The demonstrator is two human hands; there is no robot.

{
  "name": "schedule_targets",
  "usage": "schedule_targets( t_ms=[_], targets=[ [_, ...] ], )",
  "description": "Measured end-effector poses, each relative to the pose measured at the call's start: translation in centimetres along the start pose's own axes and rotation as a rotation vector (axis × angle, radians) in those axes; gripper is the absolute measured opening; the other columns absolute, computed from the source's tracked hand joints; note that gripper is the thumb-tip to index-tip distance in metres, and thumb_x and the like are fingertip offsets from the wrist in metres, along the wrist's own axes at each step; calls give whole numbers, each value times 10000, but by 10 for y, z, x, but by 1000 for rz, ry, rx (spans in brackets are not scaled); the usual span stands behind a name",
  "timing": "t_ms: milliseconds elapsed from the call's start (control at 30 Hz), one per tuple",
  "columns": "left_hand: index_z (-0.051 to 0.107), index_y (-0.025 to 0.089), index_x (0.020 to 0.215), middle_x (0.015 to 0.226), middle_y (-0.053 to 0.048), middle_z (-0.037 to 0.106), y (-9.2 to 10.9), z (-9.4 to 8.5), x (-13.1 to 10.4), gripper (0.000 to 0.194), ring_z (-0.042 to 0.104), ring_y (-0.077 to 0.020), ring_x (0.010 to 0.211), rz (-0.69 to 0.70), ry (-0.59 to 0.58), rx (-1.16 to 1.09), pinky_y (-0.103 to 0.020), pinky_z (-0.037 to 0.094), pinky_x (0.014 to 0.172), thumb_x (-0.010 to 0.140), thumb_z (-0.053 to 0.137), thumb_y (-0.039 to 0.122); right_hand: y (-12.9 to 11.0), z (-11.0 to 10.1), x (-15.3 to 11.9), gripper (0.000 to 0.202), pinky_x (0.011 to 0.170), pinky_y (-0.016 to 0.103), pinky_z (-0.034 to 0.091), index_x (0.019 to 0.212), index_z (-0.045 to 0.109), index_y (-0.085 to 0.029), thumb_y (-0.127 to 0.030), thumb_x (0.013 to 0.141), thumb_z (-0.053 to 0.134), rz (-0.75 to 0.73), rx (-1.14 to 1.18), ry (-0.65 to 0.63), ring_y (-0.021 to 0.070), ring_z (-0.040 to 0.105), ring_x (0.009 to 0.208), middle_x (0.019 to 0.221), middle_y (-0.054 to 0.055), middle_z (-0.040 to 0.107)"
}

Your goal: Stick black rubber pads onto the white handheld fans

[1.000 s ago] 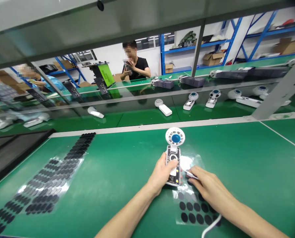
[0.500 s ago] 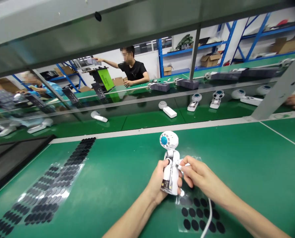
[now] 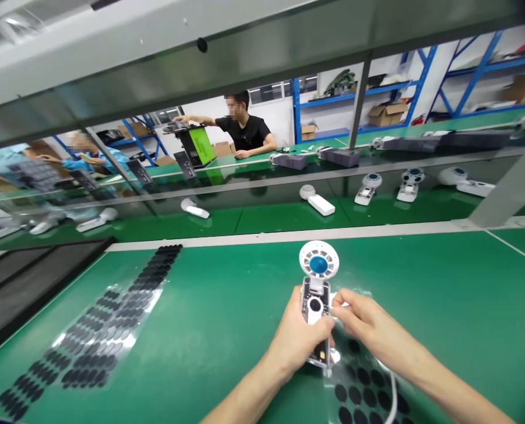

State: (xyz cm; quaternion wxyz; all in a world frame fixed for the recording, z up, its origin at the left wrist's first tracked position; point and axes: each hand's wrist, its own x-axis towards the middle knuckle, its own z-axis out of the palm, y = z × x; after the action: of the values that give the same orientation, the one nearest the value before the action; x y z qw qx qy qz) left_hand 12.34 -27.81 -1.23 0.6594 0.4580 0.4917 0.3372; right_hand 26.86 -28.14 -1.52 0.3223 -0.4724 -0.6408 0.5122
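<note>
My left hand [image 3: 294, 338] is wrapped around the handle of a white handheld fan [image 3: 319, 252], its thumb across the front. The fan stands roughly upright, with a blue centre on its round head and its handle open, showing a round black button and inner parts. At the handle's right side, my right hand [image 3: 363, 318] pinches the end of a white cable [image 3: 394, 393]; the plug is hidden by the fingers, and I cannot tell whether it is inserted. Below the hands lies a clear sheet of round black stickers [image 3: 369, 397].
More sticker sheets [image 3: 108, 330] lie at the left, beside a black-framed tray [image 3: 46, 282]. Beyond the bench edge, several white fans [image 3: 321, 205] lie on a green conveyor. A metal post [image 3: 509, 188] stands at right; a co-worker [image 3: 249, 132] sits opposite.
The fan has turned so its head faces me more squarely. My left thumb has moved lower on the handle, and the right hand stays at its side. The camera view has shifted slightly.
</note>
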Motion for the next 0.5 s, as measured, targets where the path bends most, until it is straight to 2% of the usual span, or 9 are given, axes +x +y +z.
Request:
schedule_targets(
  t_ms=[133, 267, 400, 500],
  targets=[
    [371, 186, 915, 582, 70, 507, 0, 2, 0, 320, 495, -80, 366, -42, 35, -55, -193, 425, 370, 651, 552, 184, 13, 7, 7, 283, 475, 238, 261, 682, 390, -208, -420, 869, 379, 24, 66, 6, 124, 326, 497, 541, -65, 364],
    [361, 194, 893, 562, 83, 485, -2, 1, 6, 288, 478, -75, 357, -42, 105, -106, -196, 422, 366, 666, 539, 187, 24, 12, 15, 317, 488, 246, 293, 691, 393, -209, -450, 888, 332, 21, 68, 71, 139, 385, 516, 554, -50, 410],
    [379, 190, 868, 583, 78, 497, -4, 0, 14, 296, 480, -62, 373, -25, 144, -54, -185, 427, 397, 643, 566, 145, 21, 13, 20, 285, 500, 259, 289, 681, 383, -219, -402, 891, 319, -17, -3, 67, 154, 410, 533, 542, -47, 440],
    [385, 188, 871, 585, 76, 499, -5, 2, 14, 307, 479, -61, 375, -44, 133, -78, -181, 423, 389, 642, 590, 171, 18, 13, 21, 277, 498, 258, 291, 693, 383, -223, -395, 900, 316, -1, 31, 37, 153, 420, 526, 547, -46, 462]
  ],
)
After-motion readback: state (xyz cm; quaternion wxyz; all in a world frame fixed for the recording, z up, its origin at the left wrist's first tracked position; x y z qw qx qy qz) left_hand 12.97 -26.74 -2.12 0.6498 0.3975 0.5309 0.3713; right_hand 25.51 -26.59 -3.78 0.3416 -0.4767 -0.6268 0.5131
